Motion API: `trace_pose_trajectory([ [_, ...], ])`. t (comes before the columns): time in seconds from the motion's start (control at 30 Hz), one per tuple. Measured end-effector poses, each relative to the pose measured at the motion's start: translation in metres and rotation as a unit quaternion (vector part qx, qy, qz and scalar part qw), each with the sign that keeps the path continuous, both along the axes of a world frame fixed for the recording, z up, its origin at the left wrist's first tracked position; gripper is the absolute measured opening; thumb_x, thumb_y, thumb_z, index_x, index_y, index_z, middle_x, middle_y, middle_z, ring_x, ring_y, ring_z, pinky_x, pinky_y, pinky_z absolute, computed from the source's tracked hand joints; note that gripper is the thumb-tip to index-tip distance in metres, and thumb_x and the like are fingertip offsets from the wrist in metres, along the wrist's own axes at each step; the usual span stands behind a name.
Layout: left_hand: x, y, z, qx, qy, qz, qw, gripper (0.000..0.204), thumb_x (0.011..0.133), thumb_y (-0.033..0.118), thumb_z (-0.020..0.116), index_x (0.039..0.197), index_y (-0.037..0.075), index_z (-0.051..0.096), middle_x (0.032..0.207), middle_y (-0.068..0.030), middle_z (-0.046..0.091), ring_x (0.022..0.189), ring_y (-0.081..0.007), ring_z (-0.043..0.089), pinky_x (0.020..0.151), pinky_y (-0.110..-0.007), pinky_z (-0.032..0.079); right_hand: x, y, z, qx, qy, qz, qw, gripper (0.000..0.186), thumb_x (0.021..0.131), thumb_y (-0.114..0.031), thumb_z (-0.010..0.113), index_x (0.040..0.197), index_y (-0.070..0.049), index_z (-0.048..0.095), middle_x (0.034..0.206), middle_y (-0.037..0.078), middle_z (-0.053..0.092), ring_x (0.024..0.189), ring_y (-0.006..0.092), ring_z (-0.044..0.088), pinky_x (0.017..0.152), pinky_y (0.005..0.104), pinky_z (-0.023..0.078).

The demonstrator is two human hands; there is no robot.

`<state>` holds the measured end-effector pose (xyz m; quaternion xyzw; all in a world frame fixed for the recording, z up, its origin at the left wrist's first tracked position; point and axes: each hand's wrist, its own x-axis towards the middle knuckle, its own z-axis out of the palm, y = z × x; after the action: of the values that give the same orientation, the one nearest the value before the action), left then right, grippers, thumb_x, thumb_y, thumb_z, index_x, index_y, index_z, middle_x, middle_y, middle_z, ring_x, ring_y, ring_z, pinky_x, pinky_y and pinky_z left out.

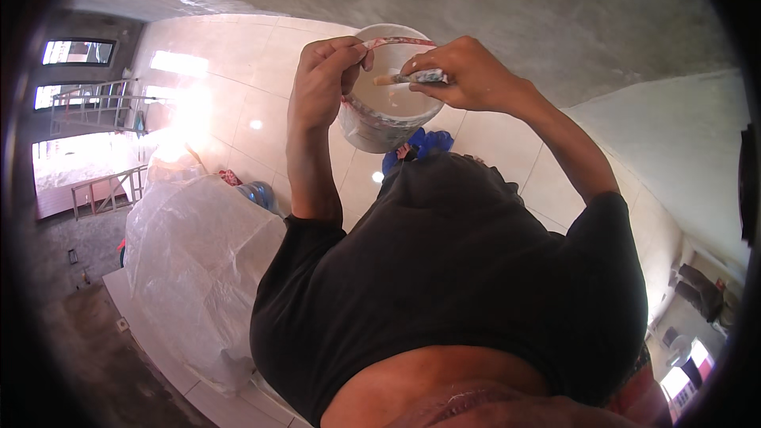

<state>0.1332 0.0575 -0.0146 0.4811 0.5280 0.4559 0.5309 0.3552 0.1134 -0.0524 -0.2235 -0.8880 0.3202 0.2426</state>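
Note:
A whitish bucket [376,139] with paint smears down its side is held up in front of my chest. Pale liquid shows inside it. My left hand [323,75] is closed at the left of its rim, by a red-and-white stained strip [400,40] that crosses the top and may be the handle. In my closed right hand [468,75] is a small paintbrush [424,76], its handle smeared with paint. The brush's tan bristles point left over the bucket's opening; whether they touch the liquid I cannot tell.
Clear plastic sheeting [198,269] drapes over something bulky on the left, with a blue water bottle [258,194] beside it. Metal frames [95,103] stand by the far-left windows. A grey plastered wall [507,0] rises ahead; pale tiles [246,103] cover the floor.

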Motion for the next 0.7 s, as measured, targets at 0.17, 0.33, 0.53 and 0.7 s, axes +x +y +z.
trace_pose_trajectory([
  [0.17, 0.007, -0.002, -0.007, -0.005, -0.012, -0.026, 1.0, 0.025, 0.089, 0.017, 0.052, 0.071, 0.001, 0.06, 0.05, 0.0078, 0.035, 0.045, -0.0017, 0.025, 0.043, -0.023, 0.017, -0.007, -0.001, -0.024, -0.004, -0.054, -0.033, 0.998, 0.024, 0.076, -0.016, 0.074, 0.098, -0.006, 0.072, 0.072, 0.017, 0.067, 0.061, 0.0296, 0.064, 0.06, 0.0373, 0.05],
  [0.33, 0.014, 0.0, -0.003, -0.021, -0.014, -0.042, 0.999, 0.024, 0.089, 0.016, 0.051, 0.071, 0.002, 0.061, 0.05, 0.0076, 0.035, 0.045, -0.0018, 0.025, 0.043, -0.023, 0.017, -0.009, -0.002, -0.028, -0.015, -0.071, -0.067, 0.995, 0.024, 0.077, -0.02, 0.072, 0.096, -0.005, 0.071, 0.073, 0.019, 0.067, 0.062, 0.0325, 0.064, 0.061, 0.0394, 0.05],
  [0.53, 0.017, 0.001, 0.0, -0.011, 0.001, -0.053, 0.999, 0.027, 0.09, 0.019, 0.051, 0.071, 0.002, 0.059, 0.051, 0.0083, 0.035, 0.045, -0.0018, 0.024, 0.044, -0.023, 0.017, -0.011, -0.001, -0.033, -0.006, -0.056, -0.097, 0.994, 0.023, 0.078, -0.02, 0.07, 0.094, -0.004, 0.071, 0.073, 0.019, 0.067, 0.065, 0.0338, 0.065, 0.064, 0.0408, 0.05],
  [0.7, 0.016, 0.003, -0.001, -0.01, 0.002, -0.054, 0.999, 0.026, 0.09, 0.018, 0.052, 0.071, 0.002, 0.059, 0.051, 0.0082, 0.035, 0.045, -0.0016, 0.024, 0.044, -0.023, 0.017, -0.013, -0.002, -0.035, -0.011, -0.047, -0.111, 0.993, 0.023, 0.078, -0.02, 0.069, 0.094, -0.003, 0.07, 0.075, 0.019, 0.067, 0.068, 0.0339, 0.065, 0.065, 0.0407, 0.05],
])
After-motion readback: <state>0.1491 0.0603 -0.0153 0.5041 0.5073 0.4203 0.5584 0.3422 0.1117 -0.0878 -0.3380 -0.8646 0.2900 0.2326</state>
